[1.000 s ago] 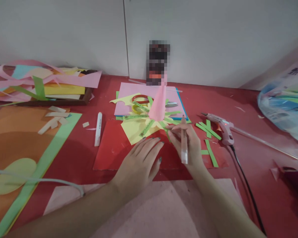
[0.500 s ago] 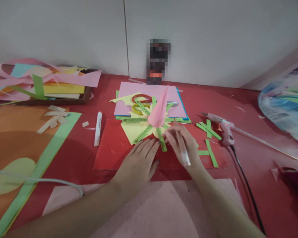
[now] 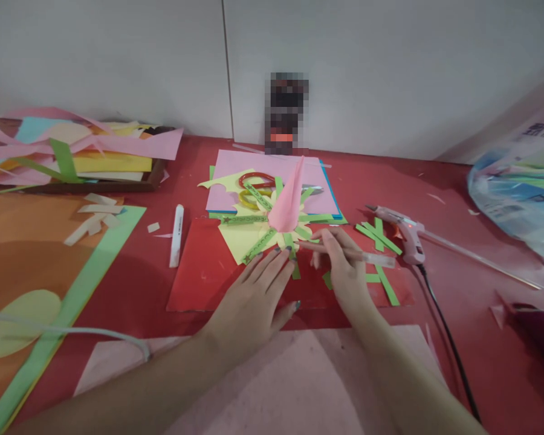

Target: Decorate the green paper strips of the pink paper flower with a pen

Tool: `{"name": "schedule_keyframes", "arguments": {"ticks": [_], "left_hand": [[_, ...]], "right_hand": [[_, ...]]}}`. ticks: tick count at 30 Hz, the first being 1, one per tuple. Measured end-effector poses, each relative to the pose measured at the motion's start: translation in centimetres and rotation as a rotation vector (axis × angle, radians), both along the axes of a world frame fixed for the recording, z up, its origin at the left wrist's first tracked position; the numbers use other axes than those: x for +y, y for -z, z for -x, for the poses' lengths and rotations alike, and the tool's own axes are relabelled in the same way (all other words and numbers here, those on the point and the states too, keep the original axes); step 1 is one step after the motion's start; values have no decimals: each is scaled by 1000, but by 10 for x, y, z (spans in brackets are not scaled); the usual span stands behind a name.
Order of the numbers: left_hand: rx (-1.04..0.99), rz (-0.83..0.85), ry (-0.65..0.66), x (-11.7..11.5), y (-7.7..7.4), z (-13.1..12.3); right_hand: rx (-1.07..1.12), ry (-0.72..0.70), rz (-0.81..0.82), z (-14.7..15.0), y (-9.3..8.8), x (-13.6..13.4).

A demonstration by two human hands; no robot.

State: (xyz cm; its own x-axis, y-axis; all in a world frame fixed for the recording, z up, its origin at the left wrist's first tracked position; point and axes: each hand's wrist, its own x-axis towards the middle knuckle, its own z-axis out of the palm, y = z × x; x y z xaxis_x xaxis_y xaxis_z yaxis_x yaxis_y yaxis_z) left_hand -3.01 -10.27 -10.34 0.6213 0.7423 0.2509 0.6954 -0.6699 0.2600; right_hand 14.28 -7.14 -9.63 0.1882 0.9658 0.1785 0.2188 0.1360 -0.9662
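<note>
My left hand (image 3: 256,290) lies flat with its fingers spread, fingertips pressing on a green paper strip (image 3: 296,270) that points toward me. My right hand (image 3: 347,266) is closed around a pen (image 3: 344,252) with a clear end; its tip is near the strip's upper part. The strip sticks out from under a pink paper cone (image 3: 285,205), which stands upright on a pale yellow flower-shaped paper. Other green strips fan out around the cone, and those on the left bear drawn stars and curls. A red sheet (image 3: 199,272) lies beneath.
Scissors (image 3: 257,180) lie on pink paper behind the cone. To the right are a pink glue gun (image 3: 410,235) with a black cord, a glue stick (image 3: 480,254) and loose green strips (image 3: 385,284). At left are a white marker (image 3: 176,235) and a scrap tray (image 3: 152,178).
My right hand has turned the pen from steeply slanted to nearly level, its tip now pointing left at the strip. My left fingers have shifted onto the strip, and my thumb has spread outward.
</note>
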Motion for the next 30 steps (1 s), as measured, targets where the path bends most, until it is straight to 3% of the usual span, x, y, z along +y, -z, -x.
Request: {"name": "schedule_keyframes", "arguments": {"ticks": [5, 18, 30], "left_hand": [[53, 58, 62, 1, 3, 0], [65, 64, 65, 2, 6, 0], [70, 64, 68, 1, 6, 0]], "right_hand": [[-89, 18, -31, 3, -3, 2], [-172, -27, 11, 2, 0, 3], [-139, -30, 22, 4, 0, 3]]}}
